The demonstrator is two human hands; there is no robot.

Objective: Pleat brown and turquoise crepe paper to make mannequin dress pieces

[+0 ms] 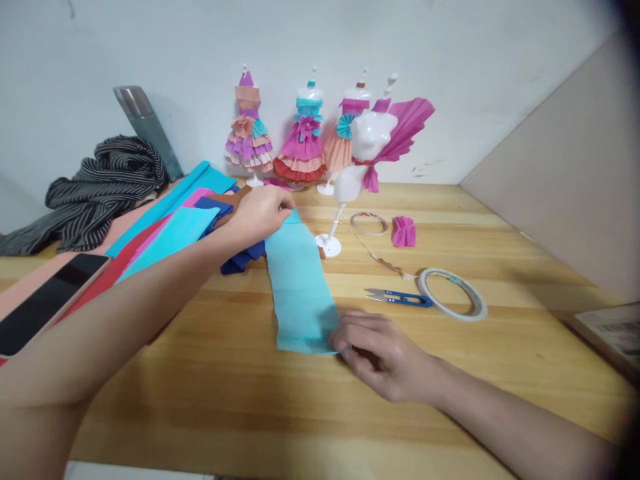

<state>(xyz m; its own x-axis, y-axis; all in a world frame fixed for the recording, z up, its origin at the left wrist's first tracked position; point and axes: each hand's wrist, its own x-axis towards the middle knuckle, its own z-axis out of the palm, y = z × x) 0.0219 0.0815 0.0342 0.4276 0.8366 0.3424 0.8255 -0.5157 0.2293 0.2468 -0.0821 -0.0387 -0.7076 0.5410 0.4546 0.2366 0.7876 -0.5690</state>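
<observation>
A strip of turquoise crepe paper point(301, 287) lies lengthwise on the wooden table between my hands. My left hand point(263, 212) is closed on its far end, fingertips pinched together. Down at the near right corner, my right hand point(377, 353) has its fingers and thumb closed on the paper's edge. Just beyond the strip stands a white mini dress form point(349, 183), tilted, with a pleated magenta paper piece point(407, 127) on it. Blue thread snips point(400, 297) lie right of the strip, touching a roll of double-sided tape point(477, 307).
Several paper-dressed forms, one in a ruffled magenta dress point(305, 143), line the wall. A thinner tape ring point(383, 230) and a magenta scrap point(404, 231) lie at right. Layered coloured paper point(170, 243), a phone point(53, 300), striped cloth point(107, 180) and a bottle point(150, 127) occupy the left.
</observation>
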